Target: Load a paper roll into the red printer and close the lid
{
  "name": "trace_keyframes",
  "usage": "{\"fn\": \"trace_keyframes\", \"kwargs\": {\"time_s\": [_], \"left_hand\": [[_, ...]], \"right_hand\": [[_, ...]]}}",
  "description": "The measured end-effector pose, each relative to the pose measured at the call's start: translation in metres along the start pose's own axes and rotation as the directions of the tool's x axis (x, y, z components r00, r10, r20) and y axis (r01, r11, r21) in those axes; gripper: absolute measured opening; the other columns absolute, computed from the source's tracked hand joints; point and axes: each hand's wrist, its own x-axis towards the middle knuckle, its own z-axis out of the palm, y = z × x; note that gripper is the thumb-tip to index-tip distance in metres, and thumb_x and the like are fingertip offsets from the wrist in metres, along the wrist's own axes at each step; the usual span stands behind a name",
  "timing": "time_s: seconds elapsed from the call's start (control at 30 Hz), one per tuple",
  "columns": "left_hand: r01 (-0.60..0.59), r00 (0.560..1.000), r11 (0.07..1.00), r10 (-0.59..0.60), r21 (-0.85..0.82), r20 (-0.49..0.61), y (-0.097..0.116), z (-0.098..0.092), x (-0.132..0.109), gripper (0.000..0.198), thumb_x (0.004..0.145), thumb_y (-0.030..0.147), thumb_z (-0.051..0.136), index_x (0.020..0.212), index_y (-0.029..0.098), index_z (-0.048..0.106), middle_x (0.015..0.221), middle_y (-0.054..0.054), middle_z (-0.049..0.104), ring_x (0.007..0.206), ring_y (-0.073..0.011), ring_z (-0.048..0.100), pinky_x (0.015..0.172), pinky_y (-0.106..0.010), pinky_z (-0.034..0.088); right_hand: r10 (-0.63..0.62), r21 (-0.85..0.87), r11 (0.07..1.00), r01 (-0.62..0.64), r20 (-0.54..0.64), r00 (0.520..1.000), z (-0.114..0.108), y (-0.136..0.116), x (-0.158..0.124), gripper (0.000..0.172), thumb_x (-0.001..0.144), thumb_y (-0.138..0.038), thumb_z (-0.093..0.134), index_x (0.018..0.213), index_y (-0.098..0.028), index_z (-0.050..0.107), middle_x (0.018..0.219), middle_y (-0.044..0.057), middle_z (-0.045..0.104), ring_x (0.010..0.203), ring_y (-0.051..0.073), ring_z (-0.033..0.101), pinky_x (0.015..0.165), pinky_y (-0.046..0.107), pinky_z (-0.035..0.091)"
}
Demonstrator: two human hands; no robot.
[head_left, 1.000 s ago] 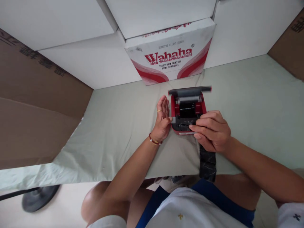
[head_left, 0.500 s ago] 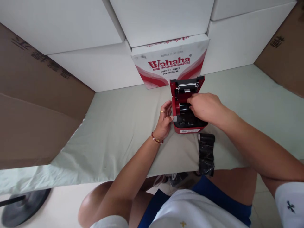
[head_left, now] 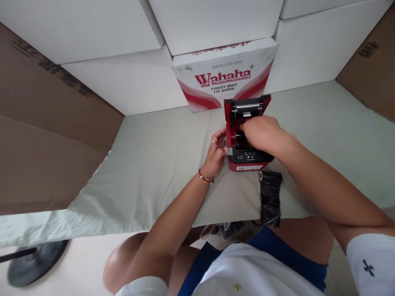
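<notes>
A red and black label printer [head_left: 250,156] stands on the cloth with its lid [head_left: 248,107] raised. Inside it lies a shiny black ribbon roll [head_left: 239,141], partly covered by fingers. My right hand [head_left: 263,132] reaches in from the right, its fingers curled at the roll's right end; the fingertips are mostly hidden. Against the printer's left side rests my left hand [head_left: 216,158], thumb on a grey tab [head_left: 230,151] at the edge. In front of the printer, a second black ribbon roll [head_left: 270,193] lies partly unwound, its loose end hanging over the table edge.
Behind the printer is a Wahaha water carton [head_left: 226,78], with white boxes [head_left: 117,82] stacked around it. Brown cardboard boxes flank the left [head_left: 46,135] and right [head_left: 375,74]. Pale green cloth [head_left: 148,164] covers the table. A round black base [head_left: 37,263] stands on the floor.
My right hand has shifted slightly left and deeper over the roll, its fingers covering more of it. My left hand stays at the printer's side. The view has moved slightly.
</notes>
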Motion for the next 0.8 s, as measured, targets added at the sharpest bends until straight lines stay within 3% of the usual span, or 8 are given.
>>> {"fn": "trace_keyframes", "kwargs": {"time_s": [0.17, 0.33, 0.5, 0.57, 0.63, 0.7, 0.73, 0.8], "left_hand": [[-0.006, 1.0, 1.0, 0.006, 0.011, 0.012, 0.0, 0.0, 0.0, 0.073, 0.078, 0.054, 0.089, 0.142, 0.032, 0.06, 0.163, -0.007, 0.056, 0.16, -0.0315, 0.043, 0.134, -0.051, 0.032], [-0.013, 1.0, 1.0, 0.013, 0.026, 0.001, 0.001, 0.0, 0.0, 0.072, 0.078, 0.055, 0.089, 0.14, 0.032, 0.061, 0.162, -0.006, 0.056, 0.158, -0.031, 0.045, 0.132, -0.049, 0.034], [-0.011, 1.0, 1.0, 0.011, 0.016, 0.005, 0.002, 0.002, 0.0, 0.071, 0.078, 0.054, 0.089, 0.14, 0.033, 0.061, 0.161, -0.006, 0.056, 0.157, -0.0307, 0.046, 0.131, -0.049, 0.035], [-0.015, 1.0, 1.0, 0.015, 0.018, 0.003, 0.002, 0.002, 0.0, 0.07, 0.08, 0.054, 0.088, 0.14, 0.032, 0.061, 0.16, -0.006, 0.056, 0.155, -0.0306, 0.048, 0.13, -0.049, 0.036], [-0.015, 1.0, 1.0, 0.015, 0.018, 0.001, 0.002, 0.002, 0.0, 0.07, 0.079, 0.055, 0.088, 0.139, 0.032, 0.061, 0.16, -0.006, 0.057, 0.154, -0.0309, 0.049, 0.129, -0.05, 0.037], [-0.006, 1.0, 1.0, 0.006, 0.007, -0.003, 0.003, 0.002, 0.0, 0.071, 0.077, 0.057, 0.09, 0.138, 0.032, 0.062, 0.159, -0.007, 0.057, 0.154, -0.0314, 0.049, 0.13, -0.05, 0.036], [0.0, 1.0, 1.0, -0.001, 0.0, -0.009, 0.003, 0.003, 0.0, 0.071, 0.077, 0.057, 0.089, 0.137, 0.032, 0.062, 0.159, -0.007, 0.058, 0.155, -0.0314, 0.048, 0.13, -0.05, 0.036], [0.018, 0.999, 1.0, -0.018, -0.014, -0.028, 0.005, 0.004, -0.001, 0.066, 0.081, 0.057, 0.086, 0.136, 0.031, 0.063, 0.158, -0.007, 0.058, 0.156, -0.0311, 0.047, 0.131, -0.05, 0.036]], "right_hand": [[0.083, -0.006, 0.997, -0.082, 0.051, 0.995, -0.008, -0.007, 0.001, 0.023, 0.092, -0.026, 0.072, 0.11, -0.017, 0.083, 0.11, 0.021, 0.083, 0.105, 0.038, 0.078, 0.087, 0.043, 0.056], [0.088, 0.011, 0.996, -0.088, 0.008, 0.996, -0.006, -0.001, -0.003, 0.034, 0.089, -0.023, 0.07, 0.122, -0.022, 0.078, 0.115, 0.016, 0.083, 0.099, 0.033, 0.077, 0.075, 0.038, 0.055], [0.097, 0.217, 0.973, -0.075, -0.09, 0.991, -0.002, 0.005, -0.024, 0.038, 0.095, -0.029, 0.063, 0.131, -0.019, 0.073, 0.116, 0.015, 0.082, 0.1, 0.033, 0.076, 0.078, 0.04, 0.055], [0.06, 0.436, 0.9, 0.007, -0.141, 0.988, -0.005, 0.01, -0.04, 0.035, 0.097, -0.033, 0.064, 0.128, -0.021, 0.073, 0.111, 0.01, 0.083, 0.095, 0.029, 0.076, 0.079, 0.039, 0.056], [0.03, 0.665, 0.738, 0.116, -0.204, 0.979, -0.009, 0.023, -0.061, 0.032, 0.097, -0.041, 0.066, 0.124, -0.025, 0.074, 0.107, 0.006, 0.082, 0.089, 0.025, 0.074, 0.075, 0.037, 0.057], [0.087, 0.795, 0.593, 0.126, -0.219, 0.972, -0.012, 0.045, -0.084, 0.037, 0.097, -0.053, 0.069, 0.123, -0.027, 0.076, 0.105, 0.007, 0.082, 0.084, 0.024, 0.073, 0.07, 0.037, 0.056], [0.132, 0.823, 0.561, 0.094, -0.201, 0.971, -0.012, 0.059, -0.096, 0.042, 0.095, -0.06, 0.071, 0.122, -0.028, 0.077, 0.104, 0.008, 0.082, 0.081, 0.024, 0.073, 0.068, 0.038, 0.056], [0.17, 0.809, 0.588, 0.005, -0.129, 0.977, -0.005, 0.091, -0.116, 0.053, 0.09, -0.073, 0.074, 0.122, -0.03, 0.08, 0.099, 0.012, 0.083, 0.078, 0.024, 0.073, 0.064, 0.038, 0.055]]}}
